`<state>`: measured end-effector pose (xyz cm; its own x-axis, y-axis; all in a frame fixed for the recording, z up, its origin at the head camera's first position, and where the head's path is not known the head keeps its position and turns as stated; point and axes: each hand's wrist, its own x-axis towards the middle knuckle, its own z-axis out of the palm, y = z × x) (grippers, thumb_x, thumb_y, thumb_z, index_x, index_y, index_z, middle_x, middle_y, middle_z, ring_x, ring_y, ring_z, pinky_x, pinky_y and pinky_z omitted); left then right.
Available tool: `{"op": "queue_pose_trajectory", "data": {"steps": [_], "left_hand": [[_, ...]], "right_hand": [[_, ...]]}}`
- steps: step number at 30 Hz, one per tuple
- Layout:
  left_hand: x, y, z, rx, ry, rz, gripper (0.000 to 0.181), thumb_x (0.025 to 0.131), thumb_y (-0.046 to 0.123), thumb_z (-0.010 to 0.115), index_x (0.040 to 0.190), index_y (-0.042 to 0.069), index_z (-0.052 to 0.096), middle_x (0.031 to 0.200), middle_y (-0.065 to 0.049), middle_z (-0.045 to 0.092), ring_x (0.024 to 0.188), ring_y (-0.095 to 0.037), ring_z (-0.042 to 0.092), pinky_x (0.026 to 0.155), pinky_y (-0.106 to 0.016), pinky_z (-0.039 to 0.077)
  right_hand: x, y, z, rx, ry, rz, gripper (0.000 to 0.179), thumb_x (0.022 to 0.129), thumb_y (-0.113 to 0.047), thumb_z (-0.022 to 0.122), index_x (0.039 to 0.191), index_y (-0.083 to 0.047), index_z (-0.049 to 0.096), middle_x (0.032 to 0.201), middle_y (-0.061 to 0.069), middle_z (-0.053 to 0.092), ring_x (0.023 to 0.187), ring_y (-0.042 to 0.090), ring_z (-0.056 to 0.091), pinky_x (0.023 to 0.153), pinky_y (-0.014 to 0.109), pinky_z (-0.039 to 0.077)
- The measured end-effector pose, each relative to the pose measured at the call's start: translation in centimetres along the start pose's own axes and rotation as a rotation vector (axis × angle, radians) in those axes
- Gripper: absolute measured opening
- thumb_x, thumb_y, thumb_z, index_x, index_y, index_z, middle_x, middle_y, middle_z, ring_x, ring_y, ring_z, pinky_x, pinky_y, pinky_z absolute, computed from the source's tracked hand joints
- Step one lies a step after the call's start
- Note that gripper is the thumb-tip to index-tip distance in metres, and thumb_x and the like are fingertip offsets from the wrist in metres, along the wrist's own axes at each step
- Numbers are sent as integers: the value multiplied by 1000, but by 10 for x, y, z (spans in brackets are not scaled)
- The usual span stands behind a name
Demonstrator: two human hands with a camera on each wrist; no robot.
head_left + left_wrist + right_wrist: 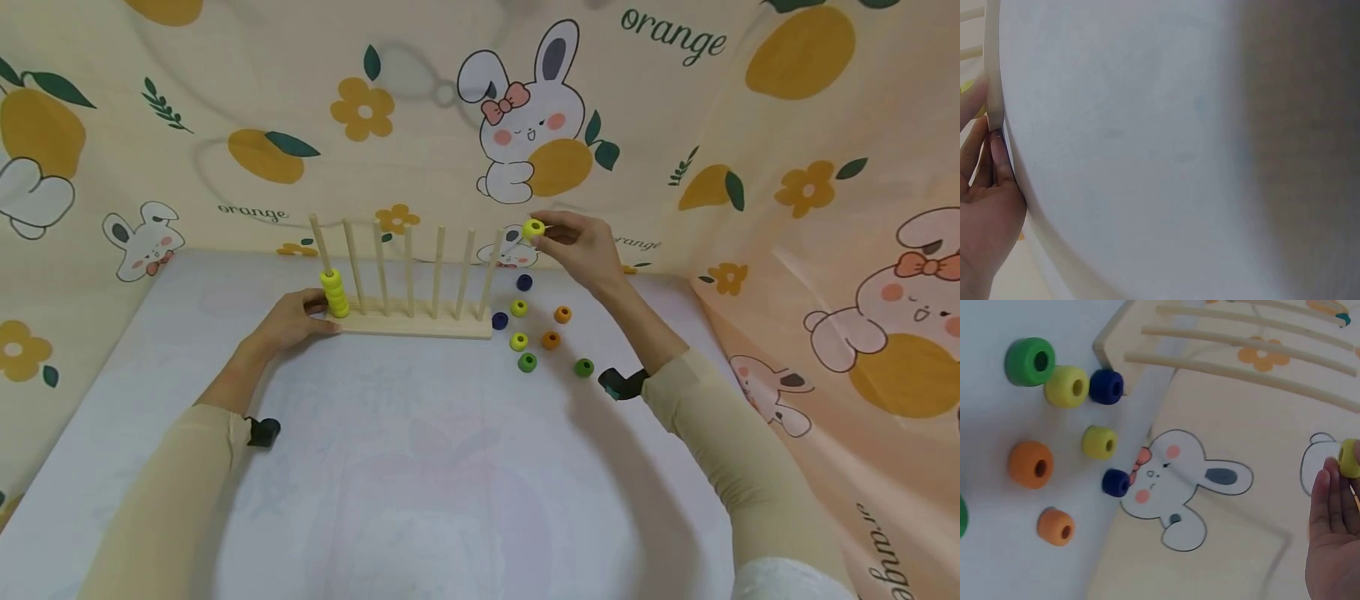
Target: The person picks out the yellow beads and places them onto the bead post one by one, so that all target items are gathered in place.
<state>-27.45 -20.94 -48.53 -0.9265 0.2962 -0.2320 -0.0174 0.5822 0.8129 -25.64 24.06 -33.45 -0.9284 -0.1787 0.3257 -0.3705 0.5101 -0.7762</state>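
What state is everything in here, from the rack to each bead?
Wooden peg rack: upright
Leftmost peg: threaded with stacked yellow beads
Other six pegs: bare
Raised yellow bead: held, off the pegs
Loose blue, yellow, orange and green beads: unthreaded, two each
Left-hand grip: holding the rack's left end
Right-hand grip: pinching the raised bead

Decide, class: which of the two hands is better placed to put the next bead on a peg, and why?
Probably the right hand: it pinches a yellow bead near the top of the rightmost peg. The left hand holds the left end of the base.
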Motion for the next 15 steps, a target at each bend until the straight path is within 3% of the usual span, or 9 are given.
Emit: {"op": "queue_pose_trajectory", "data": {"steps": [15], "left_hand": [[2,-1,0,5,2,-4,82,87,16,78,150,-7,31,151,-26,39,139,-40,38,119,-50,27]], "right_hand": [[19,-32,15,4,-44,-112,37,91,-14,73,126,-4,68,112,7,71,95,18,69,87,24,56]]}}
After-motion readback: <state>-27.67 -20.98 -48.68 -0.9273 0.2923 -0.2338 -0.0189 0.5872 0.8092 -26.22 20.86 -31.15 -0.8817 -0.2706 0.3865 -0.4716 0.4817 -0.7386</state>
